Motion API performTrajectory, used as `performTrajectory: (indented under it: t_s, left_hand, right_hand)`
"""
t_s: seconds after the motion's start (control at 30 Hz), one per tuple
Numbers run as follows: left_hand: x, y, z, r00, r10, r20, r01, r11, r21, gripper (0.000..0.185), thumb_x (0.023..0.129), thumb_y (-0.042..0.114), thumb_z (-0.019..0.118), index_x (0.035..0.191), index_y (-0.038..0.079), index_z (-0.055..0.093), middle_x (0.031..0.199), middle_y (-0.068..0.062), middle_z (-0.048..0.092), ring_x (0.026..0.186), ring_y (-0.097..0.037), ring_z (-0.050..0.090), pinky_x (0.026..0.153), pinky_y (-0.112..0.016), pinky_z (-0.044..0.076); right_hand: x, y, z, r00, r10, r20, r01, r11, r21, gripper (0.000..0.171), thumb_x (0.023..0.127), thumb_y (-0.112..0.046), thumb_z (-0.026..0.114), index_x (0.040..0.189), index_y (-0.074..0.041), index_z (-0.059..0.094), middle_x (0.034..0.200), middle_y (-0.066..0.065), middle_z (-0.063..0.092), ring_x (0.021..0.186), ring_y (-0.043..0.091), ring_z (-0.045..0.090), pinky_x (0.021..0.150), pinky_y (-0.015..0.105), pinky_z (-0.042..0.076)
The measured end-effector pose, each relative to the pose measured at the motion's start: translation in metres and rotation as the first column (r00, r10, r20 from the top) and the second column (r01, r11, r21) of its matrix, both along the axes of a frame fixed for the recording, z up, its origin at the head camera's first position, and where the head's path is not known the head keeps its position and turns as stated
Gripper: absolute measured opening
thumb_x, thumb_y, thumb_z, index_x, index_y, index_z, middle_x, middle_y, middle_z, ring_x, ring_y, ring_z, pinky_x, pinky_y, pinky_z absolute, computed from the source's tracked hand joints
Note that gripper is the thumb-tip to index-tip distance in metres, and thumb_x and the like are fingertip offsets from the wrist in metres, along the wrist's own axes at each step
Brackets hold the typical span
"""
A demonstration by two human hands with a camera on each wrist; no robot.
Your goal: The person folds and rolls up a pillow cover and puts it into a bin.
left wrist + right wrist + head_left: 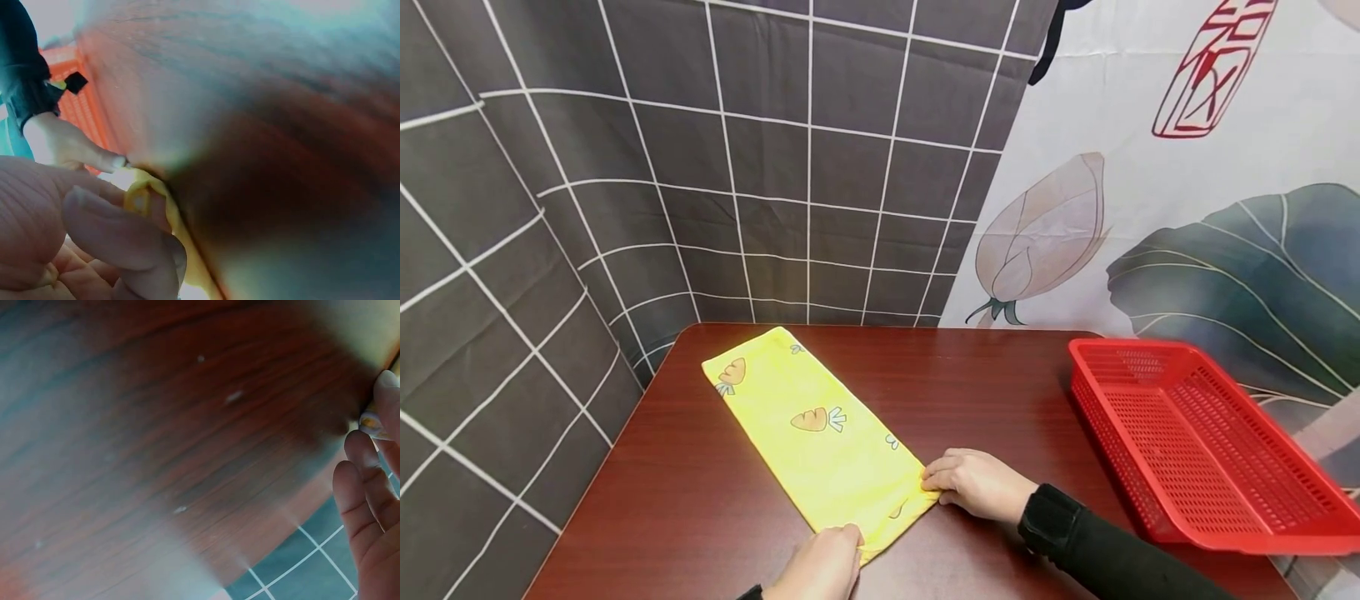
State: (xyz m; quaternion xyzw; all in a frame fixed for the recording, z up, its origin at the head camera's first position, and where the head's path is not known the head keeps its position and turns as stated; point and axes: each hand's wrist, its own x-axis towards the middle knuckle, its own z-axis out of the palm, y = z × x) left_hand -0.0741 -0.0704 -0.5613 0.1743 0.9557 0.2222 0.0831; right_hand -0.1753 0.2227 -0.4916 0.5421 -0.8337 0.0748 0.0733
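Pinching the yellow cloth's (808,425) near corners: left hand (823,565), right hand (976,483).

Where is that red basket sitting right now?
In the head view, the red basket sits on the table's right side, just beyond the right hand, apart from the yellow cloth.

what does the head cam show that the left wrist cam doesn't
Only the head view shows the whole folded yellow carrot-print cloth lying on the dark wood table, the complete red mesh basket, and the tiled and floral backdrop.

Only the left wrist view shows, close up, the left hand's fingers pinching the cloth's corner.

Both show the left hand and right hand at the cloth's near end, the tabletop, and some of the basket.
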Motion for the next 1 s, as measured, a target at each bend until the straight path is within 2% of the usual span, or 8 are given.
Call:
performTrajectory:
  t_s: [0.1, 0.17, 0.27, 0.37, 0.63, 0.77, 0.9, 1.0]
  left_hand:
    - [0.001, -0.002, -0.001, 0.998, -0.025, -0.053, 0.025, 1.0, 0.008, 0.023, 0.1, 0.03, 0.072, 0.083, 0.021, 0.058, 0.068, 0.014, 0.052, 0.062, -0.003, 0.052, 0.055, -0.03, 0.043]
    - [0.003, -0.003, 0.012, 0.997, -0.041, -0.068, 0.043, 0.999, 0.03, 0.025, 0.099, 0.027, 0.073, 0.081, 0.019, 0.057, 0.067, 0.012, 0.051, 0.061, -0.004, 0.051, 0.055, -0.03, 0.042]
    - [0.007, -0.002, 0.042, 0.997, -0.036, -0.061, 0.04, 0.997, 0.06, 0.027, 0.098, 0.022, 0.073, 0.077, 0.015, 0.058, 0.066, 0.008, 0.052, 0.059, -0.006, 0.049, 0.053, -0.029, 0.041]
    - [0.009, -0.003, 0.056, 0.997, -0.032, -0.072, 0.039, 0.995, 0.09, 0.028, 0.095, 0.018, 0.076, 0.073, 0.016, 0.058, 0.063, 0.01, 0.051, 0.057, -0.004, 0.046, 0.052, -0.029, 0.04]
    - [0.003, -0.001, 0.029, 0.999, -0.01, -0.034, 0.012, 0.998, 0.054, 0.031, 0.093, 0.024, 0.078, 0.07, 0.02, 0.058, 0.063, 0.013, 0.051, 0.056, -0.003, 0.045, 0.053, -0.027, 0.04]
    - [0.005, -0.001, 0.035, 1.0, -0.012, -0.013, 0.013, 0.999, 0.047, 0.03, 0.093, 0.023, 0.078, 0.07, 0.019, 0.059, 0.064, 0.011, 0.054, 0.058, -0.004, 0.048, 0.055, -0.028, 0.042]
    - [0.008, -0.002, 0.047, 1.0, -0.009, -0.004, 0.01, 0.999, 0.048, 0.029, 0.093, 0.024, 0.078, 0.07, 0.02, 0.061, 0.065, 0.011, 0.057, 0.06, -0.004, 0.051, 0.057, -0.029, 0.044]
    - [0.007, -0.002, 0.04, 1.0, -0.002, -0.003, 0.003, 0.999, 0.05, 0.03, 0.093, 0.024, 0.078, 0.07, 0.02, 0.061, 0.065, 0.011, 0.057, 0.06, -0.005, 0.051, 0.057, -0.029, 0.044]
  right_hand:
    - [0.0, 0.001, 0.0, 1.0, -0.003, -0.003, 0.003, 1.0, 0.0, 0.032, 0.084, -0.014, 0.09, 0.114, -0.021, 0.08, 0.115, -0.009, 0.079, 0.102, 0.008, 0.069, 0.091, 0.022, 0.056]
    - [-0.001, 0.001, 0.0, 1.0, -0.003, -0.008, 0.003, 1.0, -0.002, 0.032, 0.084, -0.015, 0.09, 0.114, -0.021, 0.08, 0.115, -0.009, 0.079, 0.102, 0.008, 0.069, 0.09, 0.022, 0.056]
    - [0.0, 0.0, 0.0, 1.0, -0.005, -0.013, 0.005, 1.0, 0.0, 0.031, 0.085, -0.016, 0.09, 0.114, -0.021, 0.081, 0.115, -0.009, 0.079, 0.102, 0.009, 0.069, 0.091, 0.022, 0.057]
    - [0.0, 0.0, -0.001, 1.0, -0.003, -0.026, 0.003, 1.0, -0.001, 0.031, 0.085, -0.017, 0.089, 0.114, -0.021, 0.08, 0.115, -0.009, 0.079, 0.102, 0.009, 0.069, 0.091, 0.022, 0.057]
    - [0.0, -0.002, -0.003, 0.995, 0.005, -0.102, -0.005, 1.0, -0.004, 0.025, 0.086, -0.014, 0.087, 0.108, -0.022, 0.079, 0.109, -0.01, 0.078, 0.101, 0.009, 0.069, 0.09, 0.024, 0.056]
    - [-0.002, -0.006, 0.0, 0.994, -0.001, -0.112, 0.004, 1.0, 0.025, 0.019, 0.089, -0.014, 0.084, 0.105, -0.022, 0.078, 0.105, -0.011, 0.076, 0.097, 0.009, 0.067, 0.087, 0.024, 0.056]
    - [-0.006, -0.009, 0.008, 0.999, -0.032, -0.038, 0.035, 0.996, 0.077, 0.012, 0.093, -0.016, 0.08, 0.103, -0.022, 0.078, 0.101, -0.01, 0.075, 0.094, 0.009, 0.067, 0.085, 0.024, 0.057]
    - [-0.01, -0.012, 0.017, 0.992, -0.081, 0.092, 0.069, 0.989, 0.13, 0.011, 0.094, -0.014, 0.078, 0.103, -0.02, 0.079, 0.101, -0.009, 0.077, 0.094, 0.009, 0.069, 0.085, 0.026, 0.058]
